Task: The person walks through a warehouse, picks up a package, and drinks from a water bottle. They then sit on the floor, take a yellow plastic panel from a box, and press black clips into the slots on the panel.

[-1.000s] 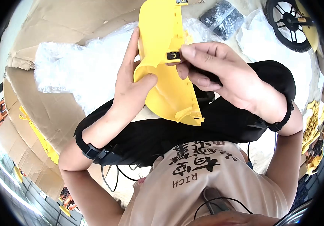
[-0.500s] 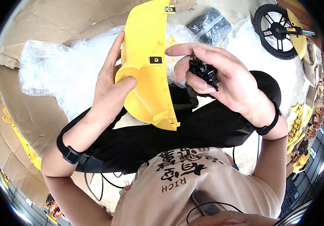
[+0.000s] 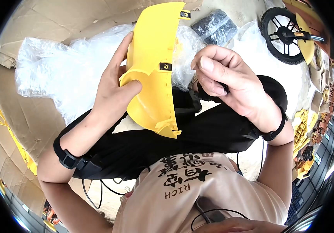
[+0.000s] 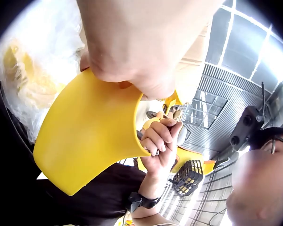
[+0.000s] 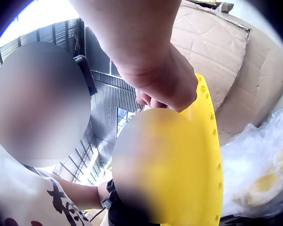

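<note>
A curved yellow plastic shell (image 3: pixel 151 50) is held up in front of the lap. My left hand (image 3: pixel 114 89) grips its left side, thumb over the inner face and fingers behind. Two small black clips sit on its right edge, one at the middle (image 3: pixel 165 66) and one near the top (image 3: pixel 185 14). Just right of that edge, apart from it, my right hand (image 3: pixel 233 77) is curled with thumb and forefinger together. Small black clips (image 3: pixel 223 84) lie in its palm, mostly hidden by the fingers. In the left wrist view the shell's smooth outer face (image 4: pixel 89 132) shows.
Clear plastic wrap (image 3: pixel 54 70) lies on cardboard (image 3: pixel 19 108) to the left. A dark wrapped bundle (image 3: pixel 214 28) lies at the back, with a black spoked wheel (image 3: pixel 283 35) to its right. Yellow parts (image 3: pixel 302 124) are piled at the far right.
The right hand drew away from the shell's middle clip, opened to show a cluster of black clips, then curled its fingers again. The left hand keeps its grip while the shell shifted slightly.
</note>
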`<state>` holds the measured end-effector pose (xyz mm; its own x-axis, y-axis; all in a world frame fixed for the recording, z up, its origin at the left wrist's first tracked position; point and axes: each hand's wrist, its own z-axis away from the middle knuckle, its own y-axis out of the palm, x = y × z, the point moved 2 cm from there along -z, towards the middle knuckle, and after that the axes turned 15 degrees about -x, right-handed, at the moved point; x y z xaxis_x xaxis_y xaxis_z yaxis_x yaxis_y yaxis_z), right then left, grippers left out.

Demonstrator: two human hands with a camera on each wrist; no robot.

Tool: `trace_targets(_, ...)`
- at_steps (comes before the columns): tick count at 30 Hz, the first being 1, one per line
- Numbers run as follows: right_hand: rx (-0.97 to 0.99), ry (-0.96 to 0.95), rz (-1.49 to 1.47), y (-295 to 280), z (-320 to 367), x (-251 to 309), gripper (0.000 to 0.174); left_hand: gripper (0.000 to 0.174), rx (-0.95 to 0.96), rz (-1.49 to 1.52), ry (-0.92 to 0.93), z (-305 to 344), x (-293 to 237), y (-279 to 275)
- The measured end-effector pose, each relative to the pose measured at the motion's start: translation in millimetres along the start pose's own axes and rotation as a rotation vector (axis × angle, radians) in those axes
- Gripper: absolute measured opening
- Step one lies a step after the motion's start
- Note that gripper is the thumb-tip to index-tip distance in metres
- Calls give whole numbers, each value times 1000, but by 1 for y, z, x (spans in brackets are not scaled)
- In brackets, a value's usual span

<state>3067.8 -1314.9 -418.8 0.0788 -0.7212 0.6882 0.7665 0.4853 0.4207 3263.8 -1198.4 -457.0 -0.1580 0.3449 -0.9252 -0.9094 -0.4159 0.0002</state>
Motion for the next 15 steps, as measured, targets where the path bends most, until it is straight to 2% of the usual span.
trace_targets(2, -92, -62, 104, 3, 1, 1, 26, 84, 12, 24, -13, 0, -1, 0)
trace_targets(5, -45, -125, 122, 6, 0, 1, 30, 84, 26, 94, -38, -1, -2, 1)
trace_targets(7, -26, -105, 119, 6, 1, 2, 29, 84, 29, 140, -49, -2, -2, 0)
trace_targets(12, -20, -47, 126, 9, 2, 4, 29, 83, 87, 253, -213, -3, -2, 0)
trace_targets(15, -21, -60, 147, 10, 1, 0, 27, 81, 66, 230, -210, -1, -3, 4)
